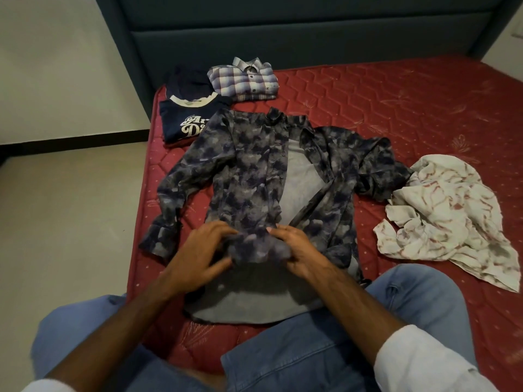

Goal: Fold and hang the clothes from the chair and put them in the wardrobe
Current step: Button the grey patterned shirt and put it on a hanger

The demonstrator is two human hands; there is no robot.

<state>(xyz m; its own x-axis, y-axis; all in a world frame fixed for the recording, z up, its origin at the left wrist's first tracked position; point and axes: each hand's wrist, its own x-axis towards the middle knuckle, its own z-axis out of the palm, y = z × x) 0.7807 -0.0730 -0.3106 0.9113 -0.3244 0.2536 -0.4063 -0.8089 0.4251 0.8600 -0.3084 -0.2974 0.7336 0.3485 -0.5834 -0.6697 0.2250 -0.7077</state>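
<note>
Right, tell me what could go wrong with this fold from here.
The dark patterned shirt lies open with its front unbuttoned, so folding it now could set in creases. Its right sleeve is bunched against the crumpled white garment, which might get dragged along. Both the left hand and right hand grip the hem; a strong pull may shift the shirt onto the folded navy T-shirt.

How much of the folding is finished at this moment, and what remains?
Done: a plaid shirt and a navy printed T-shirt lie folded near the headboard. In hand: the left hand and right hand grip the hem of the spread dark patterned shirt. Left: the crumpled white patterned garment, plus all putting away.
</note>
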